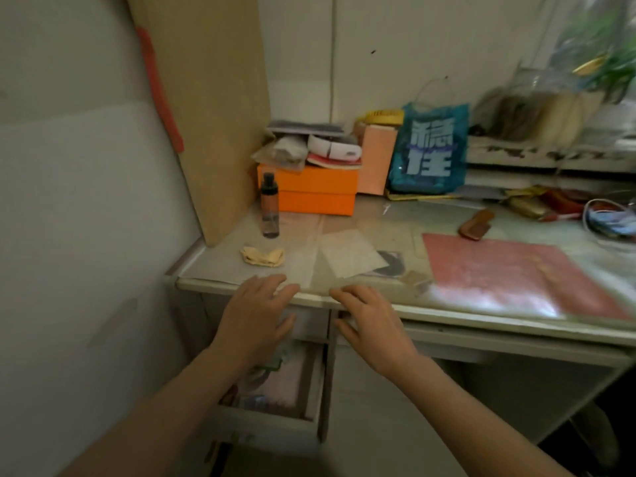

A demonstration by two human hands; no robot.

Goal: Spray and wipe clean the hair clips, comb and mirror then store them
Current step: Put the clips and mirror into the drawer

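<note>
A clear spray bottle point(269, 205) with a dark cap stands at the desk's back left. A crumpled yellow cloth point(262, 256) lies in front of it. A brown wooden comb point(476, 224) lies further right on the desk top. My left hand point(256, 315) and my right hand point(370, 320) hover side by side at the desk's front edge, fingers spread and holding nothing. Below them a drawer point(275, 416) stands pulled out with blurred items inside. I see no hair clips or mirror plainly.
The desk point(447, 311) has a glass top with a red sheet point(516, 270) under it. An orange box point(320, 192), a blue bag point(430, 149) and piled clutter line the back. A cardboard panel point(213, 98) leans on the left wall.
</note>
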